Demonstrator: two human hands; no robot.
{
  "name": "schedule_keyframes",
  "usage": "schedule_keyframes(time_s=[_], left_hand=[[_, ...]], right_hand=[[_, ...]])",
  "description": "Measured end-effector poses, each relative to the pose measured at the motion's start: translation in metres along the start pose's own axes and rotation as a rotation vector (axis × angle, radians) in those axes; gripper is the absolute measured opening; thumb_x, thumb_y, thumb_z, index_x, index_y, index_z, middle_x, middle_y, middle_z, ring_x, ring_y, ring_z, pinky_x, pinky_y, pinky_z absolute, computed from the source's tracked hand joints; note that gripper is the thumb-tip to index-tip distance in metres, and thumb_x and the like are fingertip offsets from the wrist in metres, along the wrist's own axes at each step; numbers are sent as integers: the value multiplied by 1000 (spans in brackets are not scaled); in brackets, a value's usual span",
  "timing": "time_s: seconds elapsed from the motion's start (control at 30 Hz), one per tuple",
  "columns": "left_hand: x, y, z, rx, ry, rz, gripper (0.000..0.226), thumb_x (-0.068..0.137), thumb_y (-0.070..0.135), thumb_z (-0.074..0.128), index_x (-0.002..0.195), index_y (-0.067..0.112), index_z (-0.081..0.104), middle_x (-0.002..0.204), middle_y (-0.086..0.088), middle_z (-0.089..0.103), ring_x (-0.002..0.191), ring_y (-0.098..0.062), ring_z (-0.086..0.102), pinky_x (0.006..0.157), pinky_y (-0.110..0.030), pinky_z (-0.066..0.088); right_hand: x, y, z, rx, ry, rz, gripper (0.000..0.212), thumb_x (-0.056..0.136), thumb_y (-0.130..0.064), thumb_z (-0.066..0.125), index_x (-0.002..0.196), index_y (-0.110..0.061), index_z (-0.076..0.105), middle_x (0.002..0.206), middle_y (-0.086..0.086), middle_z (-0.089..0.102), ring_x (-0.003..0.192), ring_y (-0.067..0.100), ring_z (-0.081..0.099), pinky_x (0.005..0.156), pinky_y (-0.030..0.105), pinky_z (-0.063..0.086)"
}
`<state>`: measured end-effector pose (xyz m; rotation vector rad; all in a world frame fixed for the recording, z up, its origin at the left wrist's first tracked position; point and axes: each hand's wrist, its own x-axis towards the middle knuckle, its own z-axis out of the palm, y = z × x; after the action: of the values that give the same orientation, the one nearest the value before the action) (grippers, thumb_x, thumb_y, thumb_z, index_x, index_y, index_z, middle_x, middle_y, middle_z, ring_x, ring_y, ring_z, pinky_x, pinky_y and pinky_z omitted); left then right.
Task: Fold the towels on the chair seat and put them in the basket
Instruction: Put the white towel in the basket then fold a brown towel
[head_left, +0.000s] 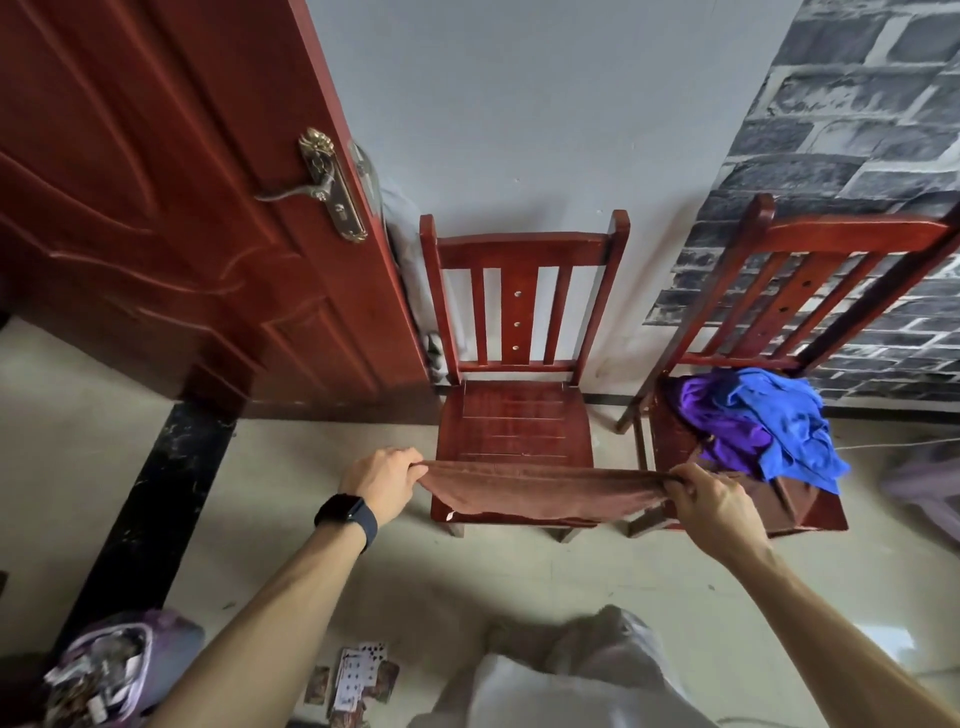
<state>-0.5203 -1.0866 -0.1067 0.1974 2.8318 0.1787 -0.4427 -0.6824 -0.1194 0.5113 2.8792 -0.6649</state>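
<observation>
Head view, single frame.

- Left hand (387, 480) is pinching the left corner of the brown towel (540, 493), fingers curled together over the cloth edge. A dark smartwatch (345, 512) is sitting on that wrist; its screen is showing nothing legible.
- Right hand (714, 501) is gripping the opposite corner, fingers bunched tight on the fabric.
- The towel is hanging stretched between both hands, sagging across the front edge of the middle chair (514, 426). Cannot tell whether it is touching the seat.
- Right chair (670, 447) is carrying a crumpled blue towel (784, 415) lying against and partly over a purple towel (711, 410), both unfolded.
- Playing cards (358, 675) are lying on the floor near the person's knees, black pips facing up; index marks too small to read.
- Purple bin (104, 670) at lower left is holding paper scraps; any print is illegible.
- Red door (156, 208) is standing open beside the middle chair.
</observation>
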Motion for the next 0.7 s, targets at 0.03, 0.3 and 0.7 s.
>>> schedule_keyframes(time_s=[0.03,0.3,0.7], left_hand=[[3,-2,1,-14,-14,-2,26,101,38,46,114,28,66,113,1,69,104,-25,62,70,-31,43],[71,-4,15,65,-115,-61,30,104,32,39,112,19,65,109,-6,69,99,-29,63,68,-33,44],[246,-17,129,-319,-148,-483,22,95,43,48,96,26,62,89,8,74,86,-26,66,76,-36,55]], right_hand=[[2,-1,2,-6,-13,5,12,93,-25,63,100,-18,70,95,8,73,94,35,65,75,39,44],[71,-18,30,-30,-135,74,16,92,-38,58,102,-29,68,100,3,70,95,33,65,74,38,48],[250,-6,167,153,-232,294,24,97,-29,48,114,-17,60,97,18,70,82,35,55,73,36,41]])
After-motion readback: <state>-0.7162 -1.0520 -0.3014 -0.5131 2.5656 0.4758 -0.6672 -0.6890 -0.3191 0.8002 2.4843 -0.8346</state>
